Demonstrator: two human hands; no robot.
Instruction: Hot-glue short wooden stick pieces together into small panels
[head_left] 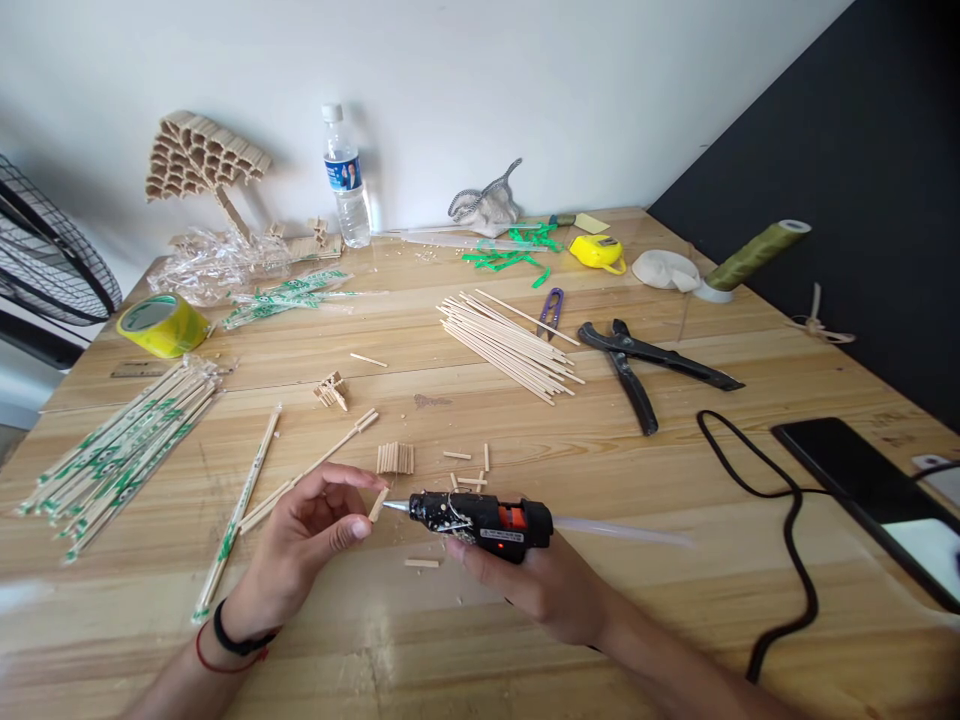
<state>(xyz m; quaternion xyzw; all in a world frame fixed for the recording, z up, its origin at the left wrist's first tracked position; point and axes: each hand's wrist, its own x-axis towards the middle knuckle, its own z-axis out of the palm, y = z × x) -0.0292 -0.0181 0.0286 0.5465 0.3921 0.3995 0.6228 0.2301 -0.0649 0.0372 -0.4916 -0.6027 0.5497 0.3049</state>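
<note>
My left hand [304, 545] pinches a short wooden stick piece [378, 504] between thumb and fingers, low over the wooden table [480, 640]. My right hand [536, 580] grips a black glue gun [480, 520] with an orange trigger. The gun's metal tip touches the end of the stick piece. A clear glue stick [622, 532] pokes out of the gun's back. A small glued row of stick pieces [395, 458] and a few loose cut pieces [469, 468] lie just beyond the hands.
A heap of bare sticks [514, 345], black cutters [645, 365], purple snips [552, 310], wrapped chopsticks [120, 450], yellow tape roll [161, 325], water bottle [346, 180], stick model [202, 165], green thread spool [754, 255], black cable [787, 540] and a phone [862, 490] at right.
</note>
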